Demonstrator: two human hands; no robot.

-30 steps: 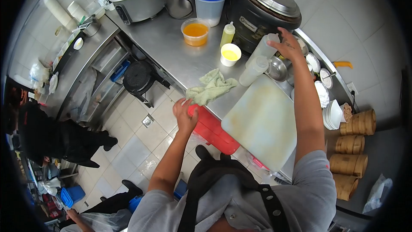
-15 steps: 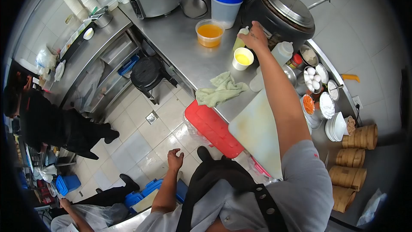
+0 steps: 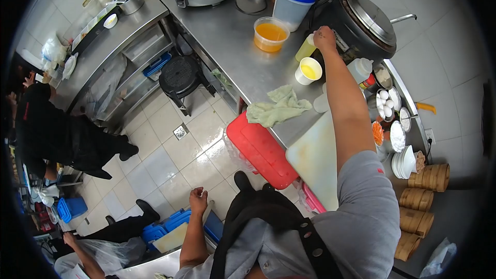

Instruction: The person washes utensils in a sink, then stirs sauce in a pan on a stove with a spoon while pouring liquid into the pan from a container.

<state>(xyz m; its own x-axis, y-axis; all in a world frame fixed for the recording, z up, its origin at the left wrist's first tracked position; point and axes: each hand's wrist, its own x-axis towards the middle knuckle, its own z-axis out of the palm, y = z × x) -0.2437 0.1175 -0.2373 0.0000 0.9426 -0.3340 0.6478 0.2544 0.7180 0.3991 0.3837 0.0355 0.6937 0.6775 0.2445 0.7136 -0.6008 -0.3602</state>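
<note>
Pale tiles (image 3: 159, 167) lie below my empty, half-curled left hand (image 3: 198, 200). On the steel counter (image 3: 219, 33): round tub (image 3: 271, 35) of orange liquid, squeeze bottle (image 3: 305, 49) of yellow beside a yellow-filled cup (image 3: 308, 71). My right hand (image 3: 324, 40) bends at the bottle's top, grip hidden.

The bare right arm (image 3: 347, 104), emerging from a short grey sleeve (image 3: 366, 186), stretches far forward with its right hand (image 3: 324, 39) back-up, fingers bent downward and partly hidden, while the bent, bare left arm (image 3: 193, 240) holds its empty left hand (image 3: 198, 199) low, fingers loosely curled.
</note>
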